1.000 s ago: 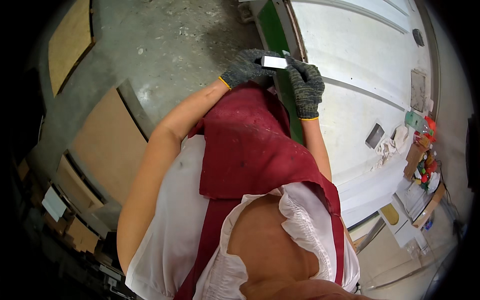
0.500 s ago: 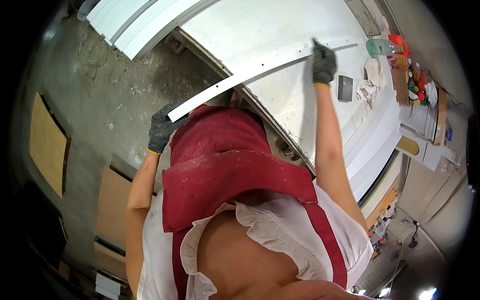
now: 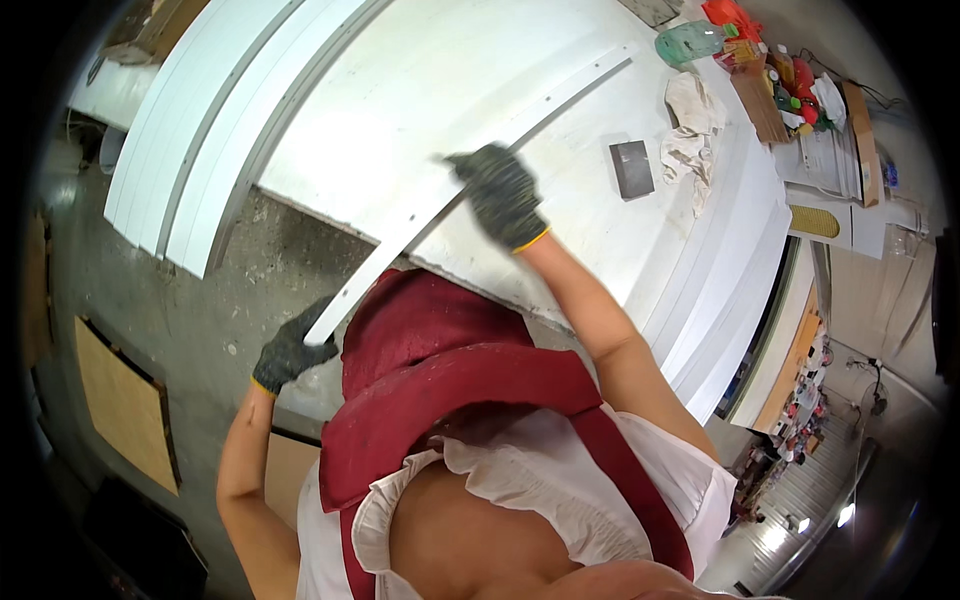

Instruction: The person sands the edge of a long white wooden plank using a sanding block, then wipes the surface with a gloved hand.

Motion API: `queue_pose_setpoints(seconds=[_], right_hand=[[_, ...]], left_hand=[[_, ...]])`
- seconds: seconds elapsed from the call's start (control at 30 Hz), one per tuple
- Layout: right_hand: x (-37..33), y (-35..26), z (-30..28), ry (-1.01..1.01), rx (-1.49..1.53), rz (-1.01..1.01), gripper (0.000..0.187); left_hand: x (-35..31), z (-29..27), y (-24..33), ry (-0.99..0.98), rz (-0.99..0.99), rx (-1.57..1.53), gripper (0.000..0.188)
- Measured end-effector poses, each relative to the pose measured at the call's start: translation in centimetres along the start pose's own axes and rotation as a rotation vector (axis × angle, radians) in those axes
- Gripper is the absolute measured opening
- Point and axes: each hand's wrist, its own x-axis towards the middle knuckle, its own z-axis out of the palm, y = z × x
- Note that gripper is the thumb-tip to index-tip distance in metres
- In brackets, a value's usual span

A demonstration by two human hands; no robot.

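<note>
Two knitted, mottled grey gloves (image 3: 505,205) are showing yellow cuffs. The left hand (image 3: 290,350) is gripping the near end of one long, flat white strip (image 3: 382,252), punched with small holes; the right hand (image 3: 497,193) is lying across it, whether pinching cannot be told. The strip is slanting over one smooth white table (image 3: 340,140), its near end overhanging. One dark rectangular block (image 3: 631,169) and one crumpled cloth (image 3: 690,125) are lying rightward.

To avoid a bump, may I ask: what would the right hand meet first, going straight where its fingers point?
The right hand would probably meet the long white panels, across the white tabletop; depth is unclear, so it might pass above.
</note>
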Motion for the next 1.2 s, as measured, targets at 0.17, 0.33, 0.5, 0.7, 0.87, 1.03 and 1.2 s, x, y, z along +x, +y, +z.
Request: queue_pose_setpoints(seconds=[0.17, 0.33, 0.5, 0.7, 0.87, 1.03, 1.2], right_hand=[[3.1, 16.8, -3.9, 0.277, 0.147, 0.337, 0.026], [6.0, 32.0, -6.0, 0.383, -0.147, 0.5, 0.019], [6.3, 40.4, -8.2, 0.203, -0.244, 0.648, 0.027], [6.3, 37.6, -8.0, 0.279, -0.246, 0.453, 0.021], [6.2, 34.3, -6.3, 0.3, -0.414, 0.447, 0.019], [2.8, 17.9, -2.2, 0.237, -0.208, 0.094, 0.009], [-0.9, 3.2, -1.0, -0.098, -0.038, -0.324, 0.019]], left_hand=[[-2.2, 0.0, -2.9, 0.012, -0.09, -0.096, 0.081], [-2.3, -0.2, -1.8, -0.006, -0.126, -0.104, 0.082], [-2.6, 0.0, -1.4, -0.005, -0.212, -0.198, 0.086], [-1.7, -0.9, 0.8, -0.105, -0.283, -0.252, 0.09], [0.3, -1.9, 1.3, -0.283, -0.29, -0.281, 0.092], [0.6, -1.8, -1.4, -0.289, -0.277, -0.251, 0.089], [0.1, -1.1, -2.3, -0.222, -0.292, -0.343, 0.084]])
